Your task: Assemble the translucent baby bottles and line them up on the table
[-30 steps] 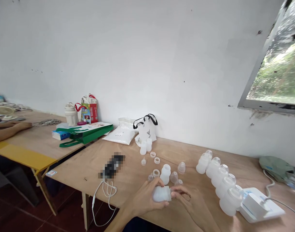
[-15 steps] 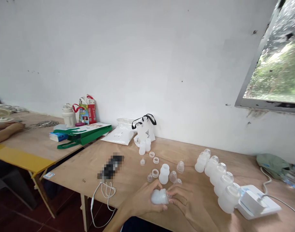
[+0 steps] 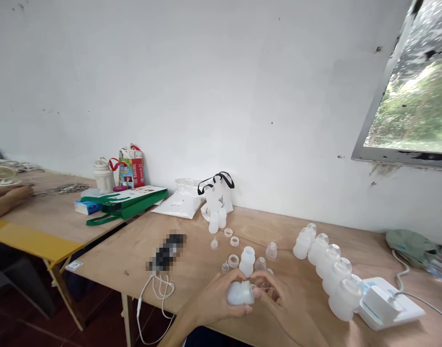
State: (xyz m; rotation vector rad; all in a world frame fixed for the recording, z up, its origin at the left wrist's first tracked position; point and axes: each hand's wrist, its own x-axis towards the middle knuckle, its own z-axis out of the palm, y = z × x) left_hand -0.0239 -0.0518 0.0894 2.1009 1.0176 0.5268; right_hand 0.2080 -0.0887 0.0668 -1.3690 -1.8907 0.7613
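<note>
My left hand [image 3: 211,300] is wrapped round a frosted baby bottle [image 3: 237,293] lying on its side, top toward the right, at the table's front edge. The curled fingers of my right hand [image 3: 280,301] pinch at the bottle's top end; they partly hide the teat there. Just beyond my hands stands a bottle body [image 3: 247,261] without a top. Right of it are clear dome caps [image 3: 272,250], one partly hidden by my right hand. To its left lie a collar ring [image 3: 233,260] and a teat [image 3: 225,267], with more rings [image 3: 234,241] and another teat [image 3: 214,244] farther back.
Several capped bottles [image 3: 332,262] form a row at right, beside a white box with a charger [image 3: 381,303]. Bottle bodies [image 3: 214,222] stand before a white bag [image 3: 218,197]. A blurred-out dark object [image 3: 168,251] with a white cable lies left. Another person's arm [image 3: 11,200] rests on the neighbouring table.
My right hand's fingers have shifted and curled more at the bottle's top end. My left hand keeps its hold on the bottle. The view has moved slightly.
</note>
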